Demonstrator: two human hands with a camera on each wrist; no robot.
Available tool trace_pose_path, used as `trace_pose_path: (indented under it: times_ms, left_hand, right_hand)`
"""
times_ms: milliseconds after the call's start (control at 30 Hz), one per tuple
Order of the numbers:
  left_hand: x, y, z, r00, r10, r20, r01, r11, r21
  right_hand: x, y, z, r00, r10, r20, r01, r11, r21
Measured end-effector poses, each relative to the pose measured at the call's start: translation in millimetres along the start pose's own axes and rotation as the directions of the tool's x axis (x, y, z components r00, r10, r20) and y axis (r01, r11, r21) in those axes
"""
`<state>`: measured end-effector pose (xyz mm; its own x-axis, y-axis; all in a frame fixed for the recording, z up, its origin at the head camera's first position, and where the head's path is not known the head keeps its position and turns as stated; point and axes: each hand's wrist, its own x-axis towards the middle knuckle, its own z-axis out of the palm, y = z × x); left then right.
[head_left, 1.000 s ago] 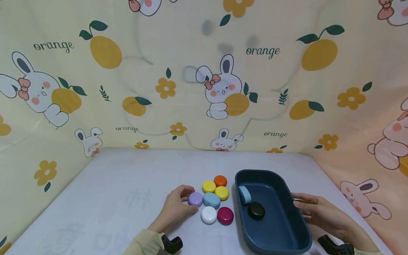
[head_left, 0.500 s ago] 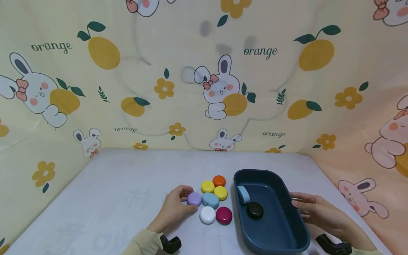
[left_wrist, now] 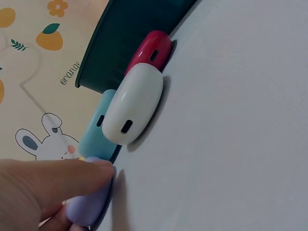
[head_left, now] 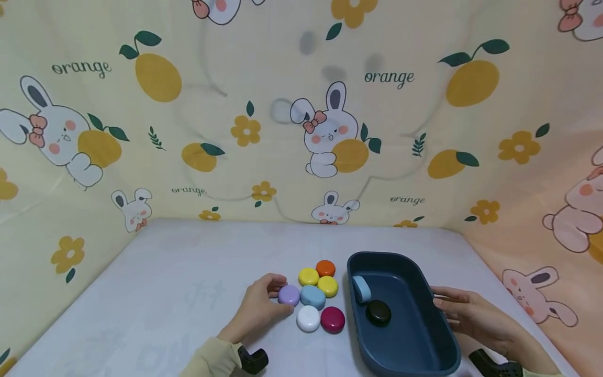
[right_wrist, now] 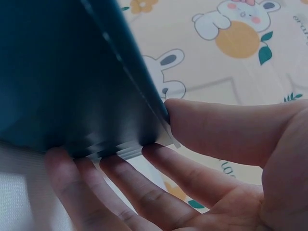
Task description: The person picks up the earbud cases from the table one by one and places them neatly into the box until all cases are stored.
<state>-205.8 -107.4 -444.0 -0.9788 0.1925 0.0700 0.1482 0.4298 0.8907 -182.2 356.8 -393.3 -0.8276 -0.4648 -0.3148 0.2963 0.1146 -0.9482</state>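
My left hand [head_left: 256, 309] pinches a glossy purple puck-like piece [head_left: 289, 295] at the table, thumb on its near side and fingers on its far side. Right beside it lies a light blue piece [head_left: 313, 297], with a white one [head_left: 308, 318] and a dark red one [head_left: 333, 319] in front; these show small dark slots in the left wrist view. My right hand [head_left: 480, 314] touches the right outer wall of a dark blue bin [right_wrist: 72, 77] with extended fingers, the thumb tip at its rim. Inside the bin, a black piece [head_left: 378, 312] lies flat and another light blue piece [head_left: 361, 289] leans on the left wall.
Behind the blue piece sit two yellow pieces, one nearer [head_left: 327, 286] and one farther back [head_left: 308, 276], and an orange piece [head_left: 325, 268]. A cloth with rabbits and oranges [head_left: 264, 157] hangs around the back and sides of the white table [head_left: 165, 293].
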Motion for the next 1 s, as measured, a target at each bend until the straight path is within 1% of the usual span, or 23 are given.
trace_pose_path:
  times_ms: [367, 567, 800, 1000]
  left_hand:
    - [0.6, 1.5, 0.5, 1.000, 0.016, -0.008, -0.016, 1.000, 0.011]
    - [1.2, 3.3, 0.6, 1.000, 0.019, -0.008, -0.019, 0.999, 0.026]
    - [0.0, 3.7, -0.6, 1.000, 0.009, 0.002, -0.009, 1.000, 0.021]
    - [0.0, 2.7, -1.6, 1.000, 0.010, 0.003, -0.010, 1.000, 0.017]
  right_hand:
    - [1.4, -0.8, -2.5, 1.000, -0.001, 0.009, 0.001, 1.000, 0.012]
    - [0.3, 0.1, -5.2, 1.000, -0.018, 0.026, 0.017, 1.000, 0.015]
    - [0.0, 1.6, -3.9, 1.000, 0.005, -0.007, -0.005, 1.000, 0.010]
    - [1.5, 1.3, -3.2, 1.000, 0.013, -0.011, -0.013, 1.000, 0.006]
